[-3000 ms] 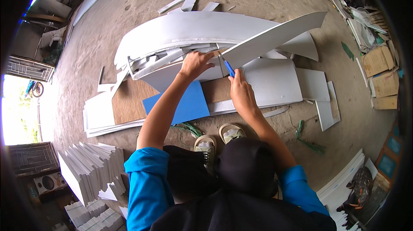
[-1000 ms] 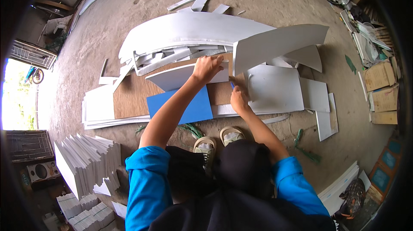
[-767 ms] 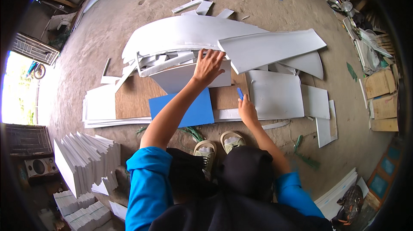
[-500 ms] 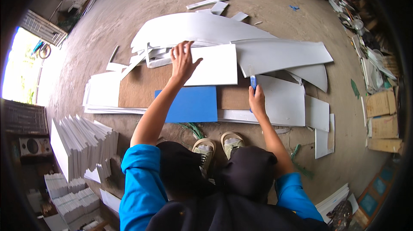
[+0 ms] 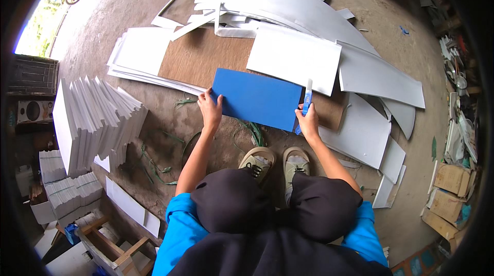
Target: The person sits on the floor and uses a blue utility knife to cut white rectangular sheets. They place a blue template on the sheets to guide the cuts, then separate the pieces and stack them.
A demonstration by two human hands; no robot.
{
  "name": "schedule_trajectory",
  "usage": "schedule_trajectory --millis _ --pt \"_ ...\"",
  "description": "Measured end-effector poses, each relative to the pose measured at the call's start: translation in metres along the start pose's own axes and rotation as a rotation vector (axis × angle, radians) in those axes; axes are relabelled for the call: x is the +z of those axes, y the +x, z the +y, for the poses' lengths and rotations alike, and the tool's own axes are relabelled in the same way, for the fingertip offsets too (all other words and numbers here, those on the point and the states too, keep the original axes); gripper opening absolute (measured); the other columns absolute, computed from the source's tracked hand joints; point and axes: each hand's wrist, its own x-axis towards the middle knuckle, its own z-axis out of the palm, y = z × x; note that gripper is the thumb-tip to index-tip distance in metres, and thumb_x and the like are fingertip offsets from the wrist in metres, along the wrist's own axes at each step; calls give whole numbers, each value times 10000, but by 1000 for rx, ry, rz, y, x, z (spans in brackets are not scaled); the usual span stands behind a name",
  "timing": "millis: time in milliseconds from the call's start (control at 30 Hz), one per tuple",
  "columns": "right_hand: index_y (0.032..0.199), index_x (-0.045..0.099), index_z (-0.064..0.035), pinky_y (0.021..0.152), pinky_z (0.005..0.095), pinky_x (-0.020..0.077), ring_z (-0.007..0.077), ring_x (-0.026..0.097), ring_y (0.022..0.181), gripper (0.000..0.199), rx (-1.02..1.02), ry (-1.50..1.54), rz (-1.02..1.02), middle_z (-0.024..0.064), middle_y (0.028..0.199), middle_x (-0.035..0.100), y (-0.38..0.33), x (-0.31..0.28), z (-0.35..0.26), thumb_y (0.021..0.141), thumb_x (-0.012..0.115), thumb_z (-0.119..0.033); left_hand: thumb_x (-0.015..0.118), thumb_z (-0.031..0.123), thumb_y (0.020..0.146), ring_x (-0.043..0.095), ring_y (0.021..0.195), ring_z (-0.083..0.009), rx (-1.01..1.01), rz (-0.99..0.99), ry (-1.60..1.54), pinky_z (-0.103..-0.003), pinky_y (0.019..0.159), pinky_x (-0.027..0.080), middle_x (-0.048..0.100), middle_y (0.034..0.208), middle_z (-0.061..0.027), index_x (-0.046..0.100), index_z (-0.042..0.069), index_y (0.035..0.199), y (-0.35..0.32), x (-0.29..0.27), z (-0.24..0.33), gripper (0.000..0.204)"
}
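Observation:
A flat blue rectangular sheet (image 5: 257, 96) lies over the near edge of a brown board (image 5: 206, 55). My left hand (image 5: 210, 111) grips its left edge, thumb near the top face. In my right hand (image 5: 309, 121), beside the sheet's right edge, is a blue-handled utility knife (image 5: 307, 102), its tip pointing away from me. The right fingers are closed round the handle and touch or nearly touch the sheet's corner. Just beyond the blue sheet rests a white rectangular panel (image 5: 296, 57), partly on the brown board.
Curved white offcuts (image 5: 381, 75) spread behind and to the right. White sheets (image 5: 141, 47) lie at the board's left end. A row of upright white panels (image 5: 95, 121) stands at the left, above bundled white stacks (image 5: 74, 193). Cardboard boxes (image 5: 447, 199) line the right side.
My left hand has come off the white panel and down to the blue sheet's left edge. The right hand, still with the knife, is now at the sheet's right edge. The view has turned.

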Motion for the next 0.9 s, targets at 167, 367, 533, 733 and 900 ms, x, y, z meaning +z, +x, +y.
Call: schedule_trajectory --millis 167,367,533,733,900 --pt "882 462 -16 652 309 468 167 584 725 168 -60 116 67 78 840 572 -11 -24 -44 774 589 -30 632 180 779 444 979 -296 31 89 -204 -383 873 364 453 1045 -160 477 35 1159 10 -18 13 436" --pt "883 421 -38 767 237 420 99 508 838 166 -101 433 106 116 1008 544 8 -71 -86 810 569 -16 607 202 809 457 993 -274 46 56 -333 -363 878 366 462 1057 -164 467 32 1171 46 -40 78 424" --pt "897 426 -36 753 248 426 105 513 837 165 -74 380 167 108 996 570 20 -100 -91 807 563 -13 605 193 803 442 1007 -284 102 -1 -354 -376 895 349 456 1067 -172 456 29 1177 48 -27 89 435" --pt "915 437 -27 703 276 461 133 574 775 191 -22 278 275 77 944 609 80 -100 -30 771 559 2 590 129 766 377 1042 -364 122 -86 -196 -442 934 298 403 1128 -212 402 59 1214 61 41 117 491" --pt "933 448 -22 691 333 476 202 613 787 213 24 36 310 99 913 624 124 -98 -10 760 571 -22 595 143 767 349 1062 -381 117 -146 -131 -459 935 295 369 1150 -227 380 33 1216 88 80 125 509"
